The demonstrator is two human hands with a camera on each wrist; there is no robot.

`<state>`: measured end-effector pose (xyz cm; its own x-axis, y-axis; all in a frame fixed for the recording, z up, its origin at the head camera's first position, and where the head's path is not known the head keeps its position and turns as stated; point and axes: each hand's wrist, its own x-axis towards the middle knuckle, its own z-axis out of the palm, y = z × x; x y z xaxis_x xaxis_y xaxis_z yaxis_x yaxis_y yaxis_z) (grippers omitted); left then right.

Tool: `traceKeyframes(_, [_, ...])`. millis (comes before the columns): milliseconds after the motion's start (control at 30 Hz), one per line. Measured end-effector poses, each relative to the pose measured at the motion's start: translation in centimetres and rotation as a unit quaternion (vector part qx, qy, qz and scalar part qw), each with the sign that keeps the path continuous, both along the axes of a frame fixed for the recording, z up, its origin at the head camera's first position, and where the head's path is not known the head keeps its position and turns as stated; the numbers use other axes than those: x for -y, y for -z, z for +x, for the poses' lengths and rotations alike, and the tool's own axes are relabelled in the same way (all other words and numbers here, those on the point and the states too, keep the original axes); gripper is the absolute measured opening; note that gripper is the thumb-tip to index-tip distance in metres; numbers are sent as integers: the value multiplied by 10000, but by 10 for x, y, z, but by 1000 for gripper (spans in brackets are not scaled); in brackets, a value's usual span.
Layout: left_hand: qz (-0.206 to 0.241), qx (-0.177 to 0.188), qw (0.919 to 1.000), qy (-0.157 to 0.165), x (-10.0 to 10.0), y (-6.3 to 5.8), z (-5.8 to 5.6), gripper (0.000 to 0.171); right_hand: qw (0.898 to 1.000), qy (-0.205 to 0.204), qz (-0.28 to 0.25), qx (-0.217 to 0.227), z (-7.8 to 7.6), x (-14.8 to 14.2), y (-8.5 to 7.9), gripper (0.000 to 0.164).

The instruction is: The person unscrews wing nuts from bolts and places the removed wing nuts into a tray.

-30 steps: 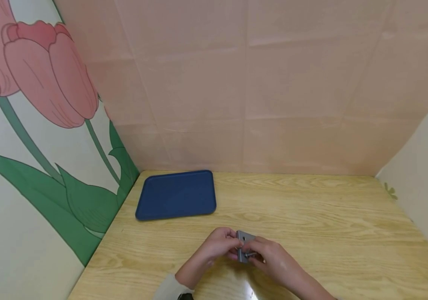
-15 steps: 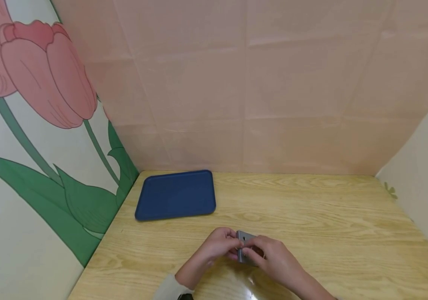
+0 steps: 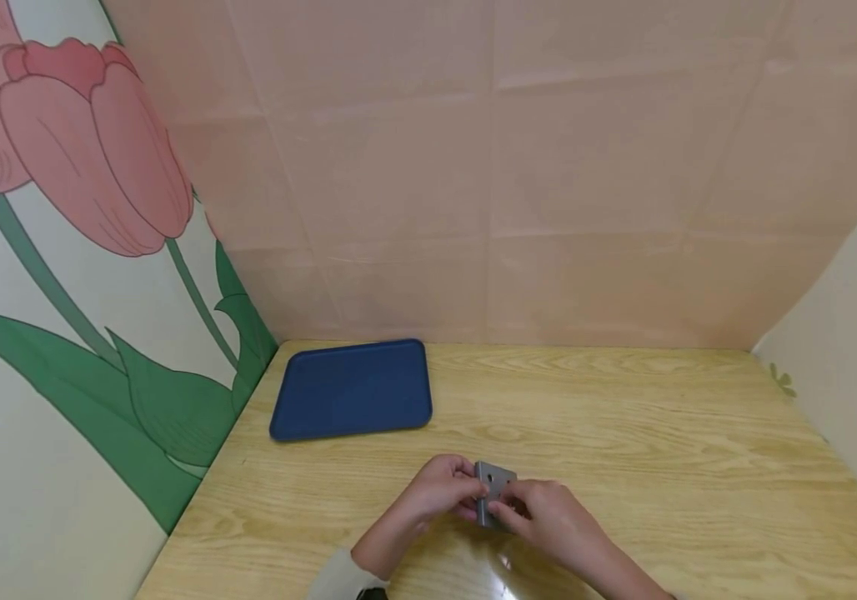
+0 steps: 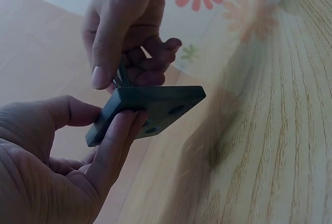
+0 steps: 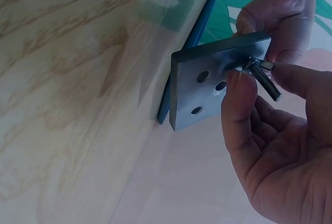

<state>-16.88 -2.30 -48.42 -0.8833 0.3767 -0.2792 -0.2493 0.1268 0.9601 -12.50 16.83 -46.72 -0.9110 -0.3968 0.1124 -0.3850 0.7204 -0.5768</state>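
Note:
A thick grey metal plate (image 3: 499, 476) with several round holes is held above the table. My left hand (image 3: 438, 490) grips its left edge, thumb on one face and fingers on the other. A threaded bolt (image 5: 268, 84) sticks out of the plate near one edge in the right wrist view. On that bolt, close against the plate, sits a wing nut (image 5: 266, 65). My right hand (image 3: 551, 514) pinches the wing nut between thumb and forefinger. The left wrist view shows the plate (image 4: 155, 95) nearly edge-on, with the bolt partly covered by the right fingers.
A blue tray (image 3: 353, 390) lies on the wood-grain table (image 3: 608, 417) at the back left. A pink sheet (image 3: 488, 183) stands behind the table. Flower-printed panels (image 3: 98, 158) close off the sides.
The right fingers have shifted around the wing nut, first baring the bolt, then covering it and drawing slightly back. The left hand and plate have hardly moved.

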Motion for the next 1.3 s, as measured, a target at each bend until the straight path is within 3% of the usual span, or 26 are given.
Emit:
traceKeyframes(333, [109,-98,9999,-36,1,3,0,10,9981,-496,-338,170,-1,-2,-1,15])
traceKeyframes(667, [125,-61,9999,4,2,6,0,12,9899,-1029,-197,-956,-1,-3,1,30])
traceKeyframes(833, [150,-5,9999,-5,2,7,-1,11,9880,-1052,-282,-1092,0,-3,1,27])
traceKeyframes(933, [151,8,9999,9,3,6,-1,11,9924,-859,-369,-802,1,-2,-1,18])
traceKeyframes(1033, [147,-10,9999,1,3,5,-1,12,9971,-392,-403,-509,2,0,-3,6])
traceKeyframes(1167, [173,-24,9998,-35,3,4,0,12,9987,277,-224,-376,2,2,-5,18])
traceKeyframes(1300, [134,-16,9999,-49,2,3,0,13,9982,549,115,-235,1,2,-6,31])
